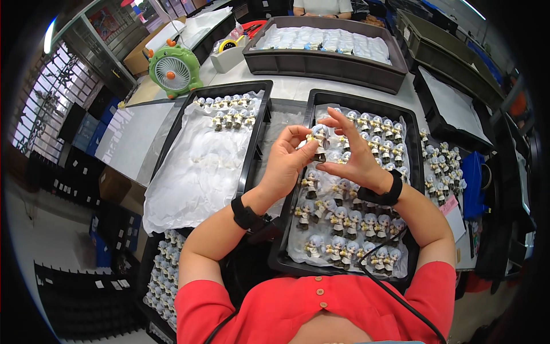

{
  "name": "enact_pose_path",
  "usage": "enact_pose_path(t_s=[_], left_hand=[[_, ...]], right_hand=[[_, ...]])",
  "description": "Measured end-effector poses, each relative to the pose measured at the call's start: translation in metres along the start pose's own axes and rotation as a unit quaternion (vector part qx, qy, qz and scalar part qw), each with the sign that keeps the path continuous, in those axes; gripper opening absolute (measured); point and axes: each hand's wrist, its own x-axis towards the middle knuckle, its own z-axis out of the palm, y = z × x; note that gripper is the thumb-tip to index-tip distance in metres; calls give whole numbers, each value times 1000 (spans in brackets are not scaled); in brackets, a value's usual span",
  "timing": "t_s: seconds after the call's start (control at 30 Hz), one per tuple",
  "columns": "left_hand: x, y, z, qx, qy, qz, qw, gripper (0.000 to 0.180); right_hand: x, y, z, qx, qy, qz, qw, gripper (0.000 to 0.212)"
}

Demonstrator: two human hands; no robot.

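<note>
My left hand [285, 161] pinches a small figurine [321, 136] with pale hair between thumb and fingers, above the gap-side edge of the right tray. My right hand [363, 164] curves around the figurine's other side, thumb low and fingers raised apart; whether a fingertip touches it I cannot tell. Beneath the hands, the black right tray [279, 259] holds rows of similar figurines [339, 219] on white lining. To the left, another black tray [264, 109] is lined with white sheeting [197, 178] and carries two short rows of figurines [234, 118] at its far end.
A green fan [173, 71] stands at the far left. Behind the trays sits a large grey bin [321, 69] with wrapped items. More figurines lie at right [442, 166] and lower left [166, 275]. A black cable [389, 289] crosses the right tray's near corner. Another person [322, 7] is opposite.
</note>
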Motion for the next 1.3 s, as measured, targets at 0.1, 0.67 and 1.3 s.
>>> enact_pose_path(t_s=[0.1,0.67,1.3], left_hand=[[0,0,0,-17,-2,-5,1000,25],[-3,4,5,38,43,-14,998,23],[-2,-2,5,18,-135,-106,985,52]], right_hand=[[-3,1,2,17,8,33,999,95],[1,8,0,241,-1,135,961,94],[2,-8,2,-18,-5,-99,995,94]])
